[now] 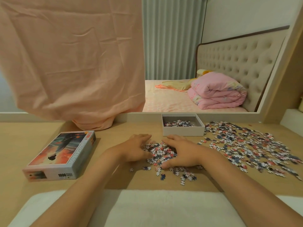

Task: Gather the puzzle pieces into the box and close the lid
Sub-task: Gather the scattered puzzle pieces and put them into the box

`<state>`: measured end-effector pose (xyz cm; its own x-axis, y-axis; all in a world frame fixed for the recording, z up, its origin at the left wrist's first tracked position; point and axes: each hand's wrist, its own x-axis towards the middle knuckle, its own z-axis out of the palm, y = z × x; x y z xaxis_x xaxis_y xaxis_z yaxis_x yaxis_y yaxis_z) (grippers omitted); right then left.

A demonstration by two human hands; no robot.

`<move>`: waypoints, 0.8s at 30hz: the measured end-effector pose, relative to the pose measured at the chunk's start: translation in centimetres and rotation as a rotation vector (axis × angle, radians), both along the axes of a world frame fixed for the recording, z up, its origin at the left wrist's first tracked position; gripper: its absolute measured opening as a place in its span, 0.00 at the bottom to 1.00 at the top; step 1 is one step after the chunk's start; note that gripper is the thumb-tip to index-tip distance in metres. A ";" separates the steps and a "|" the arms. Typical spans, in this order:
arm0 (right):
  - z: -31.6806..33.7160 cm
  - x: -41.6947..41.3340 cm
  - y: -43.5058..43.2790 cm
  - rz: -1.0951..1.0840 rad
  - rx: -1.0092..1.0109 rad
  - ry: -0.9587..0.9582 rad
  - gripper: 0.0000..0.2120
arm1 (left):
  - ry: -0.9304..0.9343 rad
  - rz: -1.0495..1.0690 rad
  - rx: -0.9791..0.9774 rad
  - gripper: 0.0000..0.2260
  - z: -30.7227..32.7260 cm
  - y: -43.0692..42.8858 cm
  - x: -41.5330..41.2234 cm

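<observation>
A small heap of puzzle pieces [159,152] lies on the wooden desk between my two hands. My left hand [135,149] presses against the heap's left side with fingers nearly straight. My right hand [182,152] cups its right side, thumb down among the pieces. Behind the hands stands the open white box [183,131] with some pieces inside. A wide spread of loose pieces [249,145] covers the desk to the right. The printed lid [63,154] lies face up at the left.
A peach cloth [73,63] hangs down to the desk behind the lid. A mirror [205,54] behind the desk reflects a bed. A white cushion [164,208] sits at the desk's near edge. Scattered stray pieces [183,176] lie in front of the hands.
</observation>
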<state>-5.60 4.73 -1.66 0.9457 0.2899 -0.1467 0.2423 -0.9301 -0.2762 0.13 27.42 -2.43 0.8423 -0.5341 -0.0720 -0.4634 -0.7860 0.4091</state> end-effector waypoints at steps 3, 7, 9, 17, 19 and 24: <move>0.5 1.4 1.0 0.010 0.010 0.042 0.52 | -0.036 -0.044 0.183 0.38 -0.4 -0.2 0.8; 0.3 3.5 1.9 -0.023 -0.082 0.038 0.45 | -0.142 -0.068 0.147 0.31 -1.5 -0.7 1.5; 0.4 4.3 2.1 -0.033 -0.079 0.021 0.39 | -0.156 -0.068 0.080 0.26 -1.5 -0.8 1.9; 0.4 6.0 2.5 -0.036 0.045 -0.066 0.20 | -0.259 -0.072 -0.082 0.12 -1.3 -2.1 3.2; 0.5 6.0 2.4 -0.050 0.076 -0.109 0.15 | -0.240 -0.049 -0.145 0.10 -1.3 -2.5 3.3; 0.9 6.1 1.1 -0.106 0.188 -0.126 0.10 | -0.145 -0.010 -0.293 0.05 -1.5 -3.3 4.0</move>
